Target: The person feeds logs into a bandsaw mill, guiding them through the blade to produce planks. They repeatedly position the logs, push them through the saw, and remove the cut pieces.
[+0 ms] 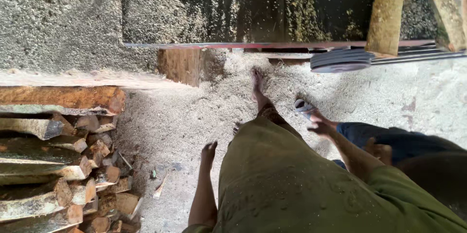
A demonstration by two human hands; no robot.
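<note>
My left hand point(209, 152) hangs beside my olive-green clothing, fingers loose and holding nothing, above the sawdust-covered floor point(185, 116). My right hand point(321, 125) is stretched out to the right with its fingers apart and nothing in it. It is close to a grey sandal point(303, 107) and a second person's blue trousers point(389, 140). My bare foot point(257, 83) steps forward into the sawdust. Another person's hand point(380, 150) rests on the blue trousers just right of my forearm.
A stack of rough split wood offcuts point(58, 165) fills the left side. Ahead run a metal rail point(233, 45) with a wheel point(340, 61), a wooden block point(180, 65) under it, and slanted wooden beams point(386, 11) at the top right.
</note>
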